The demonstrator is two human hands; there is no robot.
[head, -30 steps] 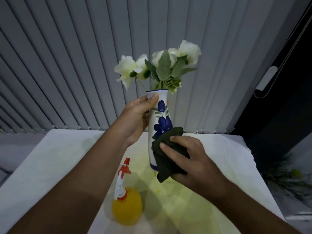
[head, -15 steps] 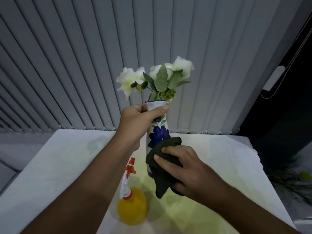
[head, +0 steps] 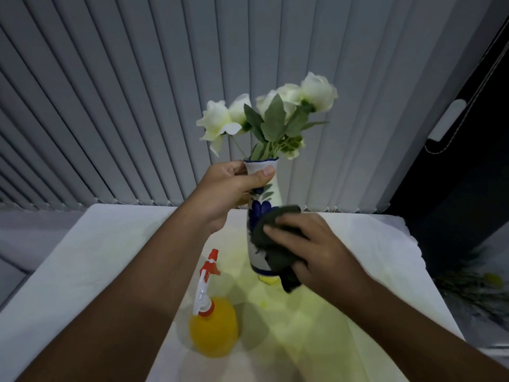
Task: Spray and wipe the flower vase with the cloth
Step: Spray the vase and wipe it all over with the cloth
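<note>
A white vase (head: 272,194) painted with blue flowers holds white artificial flowers (head: 271,114) and is lifted a little above the table. My left hand (head: 228,188) grips its neck just under the rim. My right hand (head: 316,252) presses a dark green cloth (head: 275,244) against the vase's lower right side, covering part of the blue pattern. A spray bottle (head: 212,321) with yellow liquid and a red-and-white trigger stands on the table, near and to the left of the vase.
The white table (head: 91,271) runs back to grey vertical blinds (head: 137,92). A dark opening (head: 454,188) lies at the right, with a leafy plant (head: 476,288) low beside the table's right edge.
My left hand has closed more fully round the vase's neck. The cloth and my right hand have shifted slightly on the vase's lower body. The spray bottle has not moved.
</note>
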